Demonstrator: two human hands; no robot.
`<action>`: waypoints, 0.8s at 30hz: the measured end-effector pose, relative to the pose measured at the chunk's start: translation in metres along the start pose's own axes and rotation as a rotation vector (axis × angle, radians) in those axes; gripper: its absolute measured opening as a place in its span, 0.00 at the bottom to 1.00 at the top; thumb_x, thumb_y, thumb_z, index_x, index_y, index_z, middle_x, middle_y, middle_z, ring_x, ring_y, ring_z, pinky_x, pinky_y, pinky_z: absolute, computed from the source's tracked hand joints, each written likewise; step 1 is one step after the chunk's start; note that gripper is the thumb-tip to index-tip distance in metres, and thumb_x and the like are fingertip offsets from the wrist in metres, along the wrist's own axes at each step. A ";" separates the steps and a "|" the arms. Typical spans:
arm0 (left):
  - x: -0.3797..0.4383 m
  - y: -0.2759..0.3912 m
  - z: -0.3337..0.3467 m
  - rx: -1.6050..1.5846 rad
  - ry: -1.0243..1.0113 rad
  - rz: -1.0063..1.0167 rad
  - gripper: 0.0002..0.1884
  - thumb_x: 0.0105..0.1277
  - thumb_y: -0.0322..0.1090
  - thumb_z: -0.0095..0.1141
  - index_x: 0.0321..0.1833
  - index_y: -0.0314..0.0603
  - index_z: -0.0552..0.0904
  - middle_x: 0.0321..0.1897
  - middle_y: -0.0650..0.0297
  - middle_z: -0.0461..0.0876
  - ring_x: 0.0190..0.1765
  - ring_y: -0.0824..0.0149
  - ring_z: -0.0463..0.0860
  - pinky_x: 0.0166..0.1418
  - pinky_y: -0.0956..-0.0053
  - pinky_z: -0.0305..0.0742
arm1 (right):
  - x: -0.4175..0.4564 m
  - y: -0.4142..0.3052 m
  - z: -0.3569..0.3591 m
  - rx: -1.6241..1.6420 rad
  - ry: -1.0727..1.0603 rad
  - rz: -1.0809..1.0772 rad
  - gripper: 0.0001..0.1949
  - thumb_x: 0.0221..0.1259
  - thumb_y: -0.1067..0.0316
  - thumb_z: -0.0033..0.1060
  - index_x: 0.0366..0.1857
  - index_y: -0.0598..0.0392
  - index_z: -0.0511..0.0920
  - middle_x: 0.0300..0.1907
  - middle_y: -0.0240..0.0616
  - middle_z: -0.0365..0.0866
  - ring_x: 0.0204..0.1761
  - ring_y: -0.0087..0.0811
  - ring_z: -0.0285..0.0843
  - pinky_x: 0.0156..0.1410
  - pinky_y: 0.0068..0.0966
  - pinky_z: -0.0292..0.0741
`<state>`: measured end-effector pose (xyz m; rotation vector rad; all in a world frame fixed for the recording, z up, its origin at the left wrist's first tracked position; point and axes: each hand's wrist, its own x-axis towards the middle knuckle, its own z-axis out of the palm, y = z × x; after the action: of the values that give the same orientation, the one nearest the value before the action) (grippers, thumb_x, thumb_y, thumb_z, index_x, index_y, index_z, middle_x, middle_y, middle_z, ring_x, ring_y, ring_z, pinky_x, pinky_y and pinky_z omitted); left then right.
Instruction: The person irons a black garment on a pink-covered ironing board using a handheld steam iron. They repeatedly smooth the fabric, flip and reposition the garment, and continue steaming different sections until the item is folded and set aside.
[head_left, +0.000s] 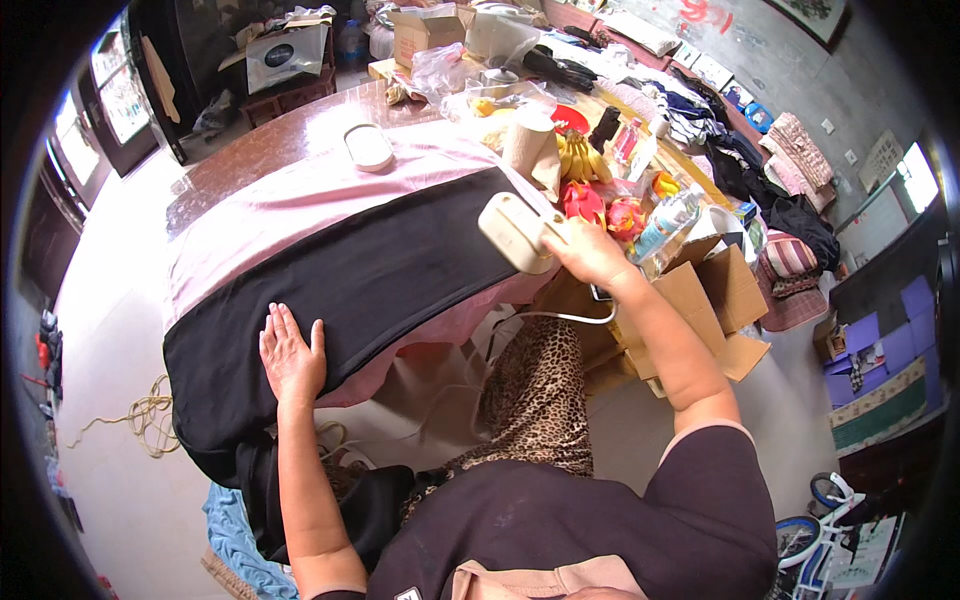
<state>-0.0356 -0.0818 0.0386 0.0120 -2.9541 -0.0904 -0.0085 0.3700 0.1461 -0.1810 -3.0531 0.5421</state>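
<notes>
Black trousers or a similar black garment (375, 262) lie flat over a pink cloth (247, 225) on the table, and their near end hangs off the left edge. My left hand (292, 356) rests flat on the black fabric with its fingers spread. In my right hand (592, 251) is the handle of a cream hand-held garment steamer or iron (517, 232), at the right end of the black fabric. Whether it touches the fabric, I cannot tell. A pale cord (577, 318) hangs beneath it. A white oval holder (368, 147) stands on the pink cloth beyond the garment.
Bananas (581, 157), dragon fruit (583, 202) and a clear bottle (667, 217) crowd the table near my right hand. An opened cardboard box (686, 300) stands beside my right forearm. A yellowish cord (154, 420) is coiled on the floor at left, and blue cloth (236, 536) lies below.
</notes>
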 end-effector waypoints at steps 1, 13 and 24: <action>-0.001 -0.001 0.000 0.003 0.001 -0.001 0.39 0.79 0.59 0.35 0.80 0.31 0.57 0.81 0.52 0.55 0.82 0.58 0.54 0.84 0.63 0.45 | 0.003 0.005 -0.002 -0.047 -0.023 0.070 0.26 0.67 0.40 0.46 0.52 0.50 0.81 0.49 0.59 0.83 0.54 0.57 0.81 0.60 0.47 0.76; -0.001 -0.001 0.001 0.012 0.027 -0.004 0.39 0.78 0.59 0.36 0.79 0.32 0.58 0.81 0.52 0.56 0.82 0.58 0.55 0.84 0.63 0.46 | 0.015 0.058 -0.006 -0.136 0.038 0.010 0.25 0.72 0.44 0.43 0.53 0.55 0.80 0.49 0.63 0.81 0.53 0.60 0.79 0.60 0.47 0.75; 0.001 0.000 0.002 0.027 0.030 -0.003 0.39 0.78 0.59 0.36 0.79 0.31 0.58 0.81 0.51 0.56 0.82 0.58 0.54 0.84 0.63 0.46 | 0.004 0.045 -0.012 -0.102 0.072 0.012 0.23 0.75 0.48 0.41 0.57 0.54 0.77 0.50 0.60 0.81 0.56 0.57 0.78 0.62 0.47 0.73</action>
<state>-0.0367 -0.0814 0.0363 0.0209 -2.9252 -0.0505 -0.0069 0.4167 0.1418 -0.2174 -3.0124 0.3723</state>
